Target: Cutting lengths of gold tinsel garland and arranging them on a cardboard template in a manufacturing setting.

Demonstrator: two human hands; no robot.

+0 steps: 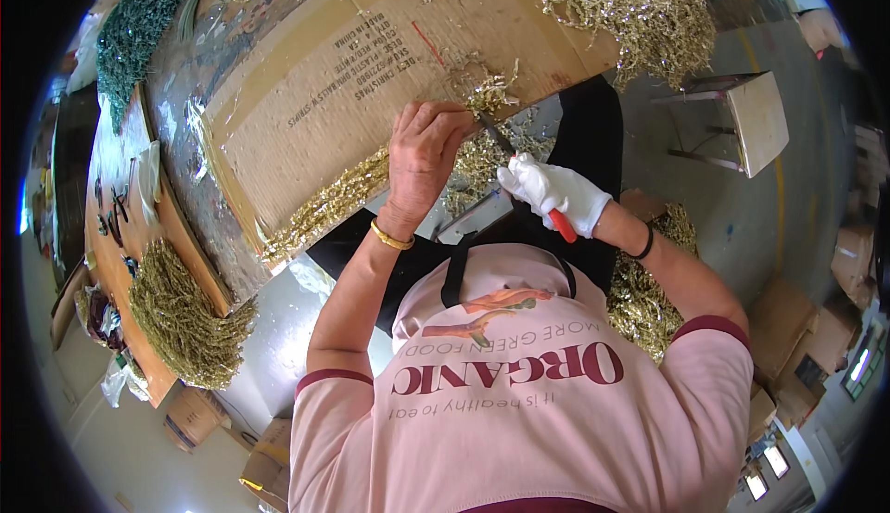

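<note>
My bare left hand (428, 147), with a gold bangle at the wrist, is over the near edge of a flat cardboard sheet (306, 77). Its fingers are pinched on gold tinsel (338, 198), which stretches along that edge to the lower left. In a white glove, my right hand (552, 193) grips a red-handled tool (562, 226); its narrow dark blade points up to the left hand's fingertips. Whether the tool has a second blade I cannot tell. Just past the fingertips a small clump of gold tinsel scraps (491, 94) rests on the cardboard.
Gold tinsel heaps lie at the cardboard's far right (630, 12) and on a wooden board (144, 328) to the left, where hand tools (113, 212) also lie. Teal tinsel (144, 26) is at the far left. A small stool (756, 124) stands right; cardboard boxes (797, 337) sit lower right.
</note>
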